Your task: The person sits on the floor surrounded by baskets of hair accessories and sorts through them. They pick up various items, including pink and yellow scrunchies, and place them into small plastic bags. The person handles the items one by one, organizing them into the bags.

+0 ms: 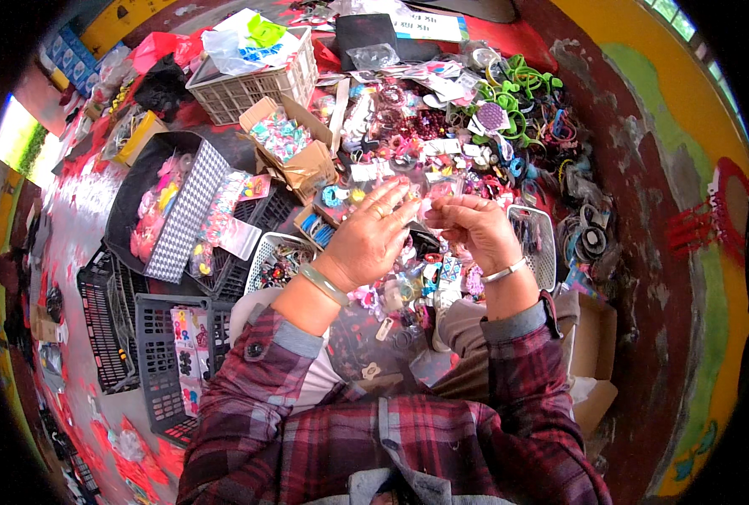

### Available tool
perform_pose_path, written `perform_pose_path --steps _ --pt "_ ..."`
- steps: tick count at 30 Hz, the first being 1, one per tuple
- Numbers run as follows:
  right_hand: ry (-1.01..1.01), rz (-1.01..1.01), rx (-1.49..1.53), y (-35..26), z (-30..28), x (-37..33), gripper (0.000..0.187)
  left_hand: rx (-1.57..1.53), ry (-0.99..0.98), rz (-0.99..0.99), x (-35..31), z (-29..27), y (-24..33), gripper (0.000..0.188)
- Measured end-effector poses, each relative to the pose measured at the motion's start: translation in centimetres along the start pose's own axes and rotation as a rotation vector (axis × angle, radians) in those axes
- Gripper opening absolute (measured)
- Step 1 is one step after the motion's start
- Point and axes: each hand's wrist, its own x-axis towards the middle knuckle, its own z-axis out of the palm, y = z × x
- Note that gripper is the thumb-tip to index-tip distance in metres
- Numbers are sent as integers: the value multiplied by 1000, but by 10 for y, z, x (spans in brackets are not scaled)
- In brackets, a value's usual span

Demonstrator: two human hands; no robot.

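My left hand [364, 242] is held over a heap of small hair accessories [421, 282], its back up and its fingers stretched out. A ring and a pale bangle show on that hand and wrist. Close to its fingertips, my right hand [484, 236] has thumb and fingers pinched together. A small pale pink bit [427, 208] shows at the pinch, too small to name. The left palm is hidden. A white basket [265, 240] of small dark pieces stands beside my left wrist, and another white basket [549, 244] is to the right of my right wrist.
Green headbands [519, 84] lie at the back right. A cardboard box [303, 164] of colourful pieces, a beige crate [248, 94] and a houndstooth-sided box [188, 210] stand to the left. A black crate [160, 337] is near my left forearm; an open carton [592, 337] is at right.
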Motion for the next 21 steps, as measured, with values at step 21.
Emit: perform_pose_path --steps 21 --pt "-61 -302 -1031 -3 17 -20 10 -609 -342 -490 -15 0 -24 7"
